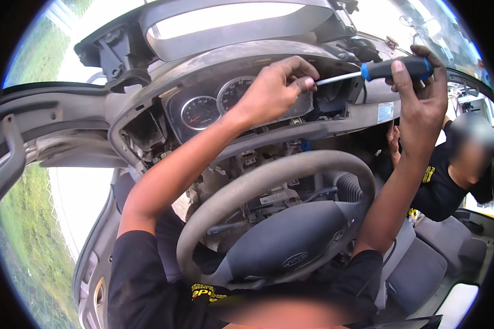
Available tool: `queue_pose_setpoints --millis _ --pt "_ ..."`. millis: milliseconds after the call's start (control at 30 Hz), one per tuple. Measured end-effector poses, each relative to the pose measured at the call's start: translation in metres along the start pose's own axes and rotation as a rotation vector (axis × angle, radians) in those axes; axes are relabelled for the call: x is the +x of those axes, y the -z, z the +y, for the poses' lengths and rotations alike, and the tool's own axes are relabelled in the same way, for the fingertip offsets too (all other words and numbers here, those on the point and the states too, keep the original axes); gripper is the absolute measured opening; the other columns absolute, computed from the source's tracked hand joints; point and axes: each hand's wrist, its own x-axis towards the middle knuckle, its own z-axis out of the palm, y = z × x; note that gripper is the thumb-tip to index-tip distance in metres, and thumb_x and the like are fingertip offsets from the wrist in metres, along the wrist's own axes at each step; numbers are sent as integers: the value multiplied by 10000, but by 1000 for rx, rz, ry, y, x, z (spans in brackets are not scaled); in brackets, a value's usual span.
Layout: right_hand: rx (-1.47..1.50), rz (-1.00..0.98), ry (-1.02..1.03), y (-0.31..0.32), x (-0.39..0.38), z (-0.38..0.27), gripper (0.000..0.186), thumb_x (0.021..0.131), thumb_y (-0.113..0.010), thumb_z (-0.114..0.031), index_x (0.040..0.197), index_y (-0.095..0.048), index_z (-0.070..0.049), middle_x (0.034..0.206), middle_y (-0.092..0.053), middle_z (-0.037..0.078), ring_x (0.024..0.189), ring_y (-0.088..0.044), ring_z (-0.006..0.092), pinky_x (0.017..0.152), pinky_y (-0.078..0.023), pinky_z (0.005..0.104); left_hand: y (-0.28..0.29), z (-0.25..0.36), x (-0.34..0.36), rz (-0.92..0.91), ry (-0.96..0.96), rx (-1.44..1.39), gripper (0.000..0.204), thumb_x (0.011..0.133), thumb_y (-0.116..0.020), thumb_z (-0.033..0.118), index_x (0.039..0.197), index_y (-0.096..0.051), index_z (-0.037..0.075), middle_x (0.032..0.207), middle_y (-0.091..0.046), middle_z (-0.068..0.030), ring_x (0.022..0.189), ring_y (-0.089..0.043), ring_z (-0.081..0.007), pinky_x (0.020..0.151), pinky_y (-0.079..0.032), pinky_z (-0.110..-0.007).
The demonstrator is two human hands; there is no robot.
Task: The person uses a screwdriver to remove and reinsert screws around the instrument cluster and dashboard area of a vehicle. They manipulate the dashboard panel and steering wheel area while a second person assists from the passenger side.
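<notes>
On the steering wheel [280, 165]'s far side, my right grip [422, 101] clamps the screwdriver [376, 70]; my left grip [274, 90] pinches its tip.

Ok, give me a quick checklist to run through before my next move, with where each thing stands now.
1. Right hand around the handle of the screwdriver: ok.
2. Left hand at the screwdriver's far end: ok.
3. Anything pinched at that end: cannot tell, too small to make out.
4. Both hands off the steering wheel: ok.
5. Gauge cluster fully visible: not ok, left hand overlaps it.
6. Other person clear of the screwdriver: ok, off to the right.
</notes>
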Motion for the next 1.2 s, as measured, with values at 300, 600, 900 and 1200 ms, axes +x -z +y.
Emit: queue_pose_setpoints --millis 300,600,900,1200 --pt "-66 -153 -151 -33 -33 20 407 1006 -711 17 1373 -540 -18 1127 -659 84 1045 -655 144 937 -531 284 -15 -56 2 -151 49 42 181 1036 -646 112 1164 -726 12 1136 -763 -161 1047 -734 -288 961 -552 -420" --pt "-80 -285 -234 -43 -39 47 361 1018 -711 2 1338 -545 -34 1116 -646 70 1008 -642 105 850 -531 242 -24 -84 8 -368 61 101 338 984 -489 -47 1279 -649 -8 1167 -741 -257 1147 -706 -422 982 -535 -505" --pt "-125 -368 -282 -53 -44 56 357 1007 -718 -4 1324 -554 -18 1108 -652 90 976 -670 125 862 -563 263 -25 -89 -1 -366 139 88 405 961 -454 -69 1345 -583 -48 1248 -710 -297 1213 -688 -427 1064 -532 -500" --pt "-197 -360 -273 -52 -44 63 335 1005 -721 -33 1302 -567 -13 1062 -666 97 931 -674 131 828 -561 269 -37 -96 -11 -267 89 128 360 973 -460 -83 1316 -566 -74 1221 -721 -286 1184 -701 -426 1041 -555 -480"
